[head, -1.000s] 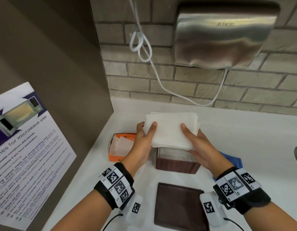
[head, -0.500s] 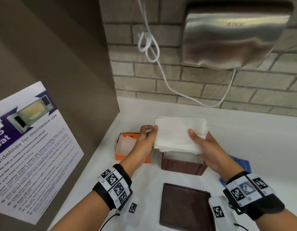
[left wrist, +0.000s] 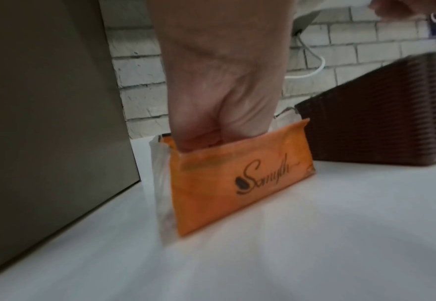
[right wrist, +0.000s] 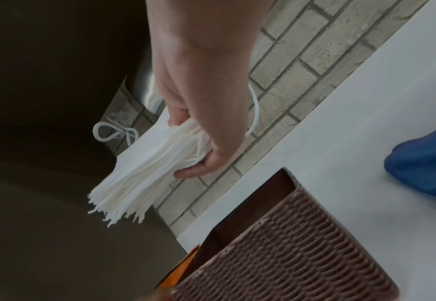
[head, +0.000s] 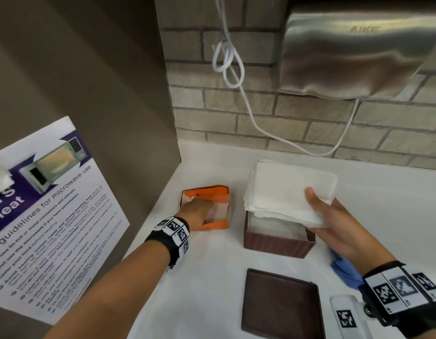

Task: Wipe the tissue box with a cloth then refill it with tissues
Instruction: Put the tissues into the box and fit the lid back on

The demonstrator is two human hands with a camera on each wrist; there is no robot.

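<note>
The brown woven tissue box stands open on the white counter, with white tissues inside it. My right hand grips a thick stack of white tissues just above the box, thumb on top and fingers underneath. To the left, my left hand reaches into the opened orange tissue pack; the pack hides its fingers. The box's brown lid lies flat in front. The blue cloth lies under my right wrist.
A steel hand dryer hangs on the brick wall above the box, its white cable looping down behind. A brown side panel with a microwave poster closes the left edge of the counter.
My left hand has let go of the tissue stack and moved left into the orange pack. The right hand alone now holds the stack over the box.
</note>
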